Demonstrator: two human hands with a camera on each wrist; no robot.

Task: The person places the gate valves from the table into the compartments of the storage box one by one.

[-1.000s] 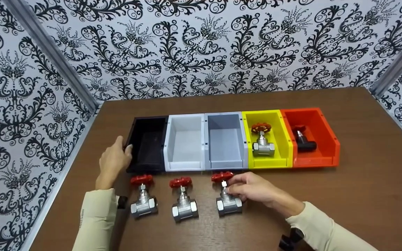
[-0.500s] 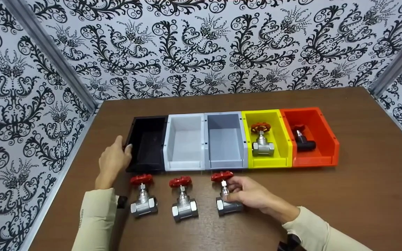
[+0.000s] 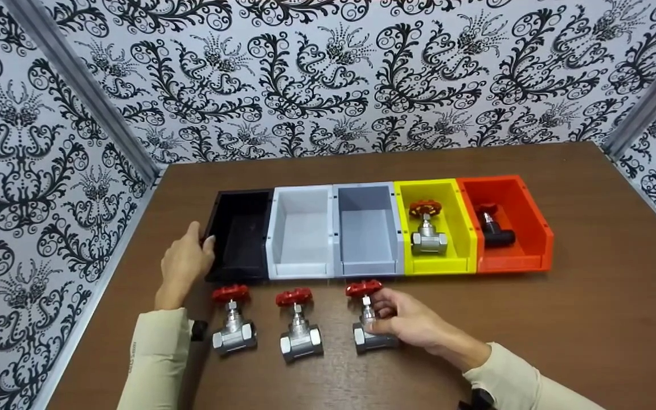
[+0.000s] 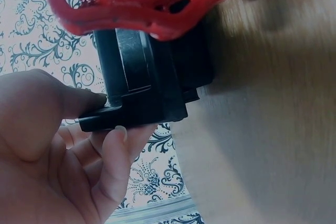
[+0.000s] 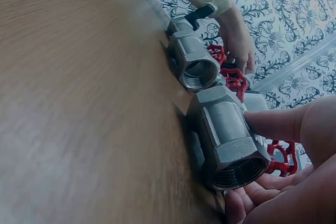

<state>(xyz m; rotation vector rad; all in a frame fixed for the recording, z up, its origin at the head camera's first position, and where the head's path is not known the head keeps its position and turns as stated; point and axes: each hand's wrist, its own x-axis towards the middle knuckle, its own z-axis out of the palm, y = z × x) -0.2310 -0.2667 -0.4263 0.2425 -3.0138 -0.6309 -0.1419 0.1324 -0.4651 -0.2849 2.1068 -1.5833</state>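
My left hand (image 3: 187,259) pinches the side edge of the black bin (image 3: 237,275), the leftmost of a joined row; the left wrist view shows thumb and fingers on either side of the black bin's edge (image 4: 128,114). My right hand (image 3: 422,324) grips the rightmost of three gate valves on the table, a silver valve (image 3: 365,343) with a red handwheel. In the right wrist view, the thumb presses on this valve's body (image 5: 226,129) and fingers go beneath it. The middle valve (image 3: 300,343) and left valve (image 3: 234,337) lie untouched, handwheels toward the bins.
Right of the black bin stand a white bin (image 3: 300,270), a grey bin (image 3: 369,267), a yellow bin (image 3: 441,266) holding a valve (image 3: 429,242), and an orange-red bin (image 3: 515,264) holding a dark-bodied valve (image 3: 499,234). Patterned walls (image 3: 328,74) enclose the brown table (image 3: 607,319).
My right hand has shifted slightly down along the rightmost valve, its thumb moving from the neck to the body. The valve stays nearly in place. My left hand has not visibly moved.
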